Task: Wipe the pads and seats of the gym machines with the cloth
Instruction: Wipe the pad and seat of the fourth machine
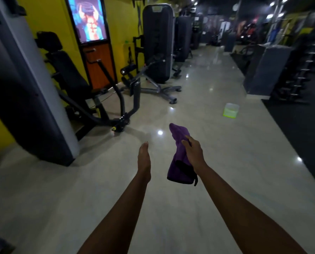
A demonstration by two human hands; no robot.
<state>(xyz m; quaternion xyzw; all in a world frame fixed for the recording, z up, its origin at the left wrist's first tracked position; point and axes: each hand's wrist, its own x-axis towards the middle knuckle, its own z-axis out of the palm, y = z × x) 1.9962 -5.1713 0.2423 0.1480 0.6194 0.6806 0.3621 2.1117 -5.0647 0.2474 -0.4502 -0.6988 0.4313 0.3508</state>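
Observation:
My right hand holds a purple cloth that hangs folded below and sticks up above the fingers. My left hand is stretched out flat beside it, edge-on, holding nothing. Both hands are over the shiny tiled floor, well away from any machine. To the left stands a gym machine with a black padded seat and backrest and a black headrest. Further back is a second machine with black roller pads in front of a tall dark weight-stack cover.
A grey column of another machine rises at the near left. A small green and clear plastic tub sits on the floor ahead right. Dumbbell racks and a black mat line the right side. The tiled aisle runs on to the back.

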